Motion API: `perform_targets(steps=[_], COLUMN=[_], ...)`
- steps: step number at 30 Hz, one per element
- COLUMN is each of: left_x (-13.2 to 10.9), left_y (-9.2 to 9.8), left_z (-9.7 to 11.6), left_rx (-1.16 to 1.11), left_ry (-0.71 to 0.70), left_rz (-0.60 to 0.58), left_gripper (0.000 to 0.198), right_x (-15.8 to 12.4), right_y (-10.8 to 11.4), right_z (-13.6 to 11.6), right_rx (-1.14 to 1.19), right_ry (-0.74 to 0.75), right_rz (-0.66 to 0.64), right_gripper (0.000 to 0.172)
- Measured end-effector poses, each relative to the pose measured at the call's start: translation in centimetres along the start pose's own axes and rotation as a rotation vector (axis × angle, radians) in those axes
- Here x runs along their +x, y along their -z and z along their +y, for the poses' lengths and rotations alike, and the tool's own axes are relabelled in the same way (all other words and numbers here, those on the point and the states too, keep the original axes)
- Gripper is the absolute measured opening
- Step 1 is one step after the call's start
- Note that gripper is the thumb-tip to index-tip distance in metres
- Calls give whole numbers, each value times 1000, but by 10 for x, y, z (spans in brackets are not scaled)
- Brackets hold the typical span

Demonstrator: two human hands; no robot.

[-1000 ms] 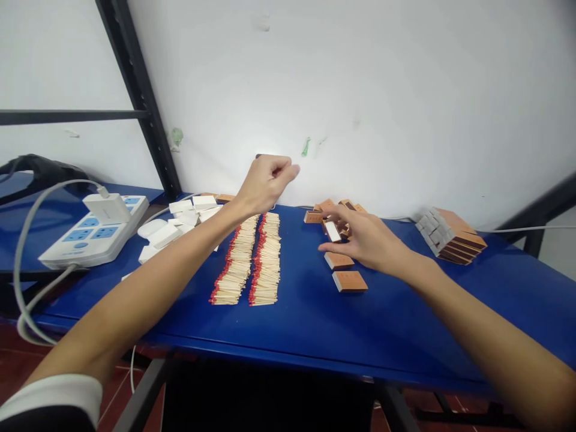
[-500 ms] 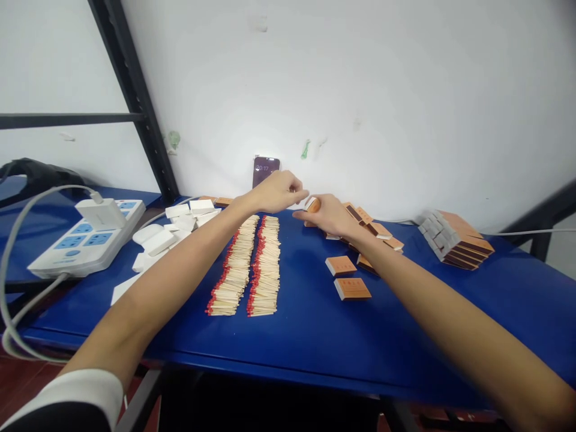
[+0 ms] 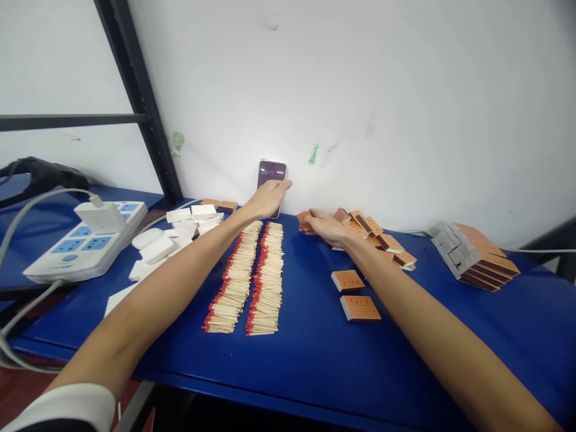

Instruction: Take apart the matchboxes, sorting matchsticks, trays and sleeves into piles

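Observation:
My left hand [image 3: 269,198] reaches to the back of the blue table [image 3: 310,342], fingers stretched out against the lower part of a phone [image 3: 271,174] leaning on the wall. My right hand [image 3: 324,226] lies near the wall with its fingers closed round an orange matchbox [image 3: 304,218]. Two long rows of red-tipped matches [image 3: 254,275] lie under and beside my left forearm. Loose orange matchboxes [image 3: 378,237] are scattered to the right of my right hand.
Two single matchboxes [image 3: 355,294] lie nearer the front edge. A stacked block of matchboxes [image 3: 477,255] sits at the right. White inner trays [image 3: 180,228] are piled at the left, beside a power strip [image 3: 83,240] with a plugged charger. A black shelf post [image 3: 135,96] stands behind.
My left hand has opened from a pinch and moved back to the phone. My right hand has picked up a matchbox from the pile and carried it left toward the wall.

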State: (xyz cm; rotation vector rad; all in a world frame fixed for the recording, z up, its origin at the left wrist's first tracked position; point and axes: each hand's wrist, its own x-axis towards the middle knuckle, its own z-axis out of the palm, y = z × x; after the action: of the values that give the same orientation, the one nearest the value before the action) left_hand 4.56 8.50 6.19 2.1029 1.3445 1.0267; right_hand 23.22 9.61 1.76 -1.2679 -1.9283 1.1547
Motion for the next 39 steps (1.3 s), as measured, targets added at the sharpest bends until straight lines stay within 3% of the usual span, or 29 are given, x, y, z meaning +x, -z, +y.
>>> perform_targets(steps=[8,11,14,17,19,22,28,33,39], left_x=[5,7,9,10,10,10,11,17,23], left_y=[4,11,16,16,12,4,3,3,-8], left_z=[-7,-4,4,14,17,14,-12,-30,-38], left_rx=[-179,-200,-111,74,193,298,391,419,434], left_ry=[-6,-49,-76,-21,27,39,-98,-137,-163], left_rz=[189,209,86,-123,-203,-253,-320,-385,-454], left_gripper=[37,36,26,22,22,22,26,31,27], right_x=[-3,-3,0,4,4,3,1,-1,0], right_y=[11,10,7,4,1,-2,-6,-7,-3], right_z=[3,2,3,7,10,13,9,3,6], right_rx=[-291,-382,-496,-622,-697,-781,-824,-791,-727], right_ry=[52,81,121,173,208,232,206,192,168], right_rz=[16,52,83,108,109,102,70,54,33], right_gripper=[17,20,19,14,14,16,17,29,19])
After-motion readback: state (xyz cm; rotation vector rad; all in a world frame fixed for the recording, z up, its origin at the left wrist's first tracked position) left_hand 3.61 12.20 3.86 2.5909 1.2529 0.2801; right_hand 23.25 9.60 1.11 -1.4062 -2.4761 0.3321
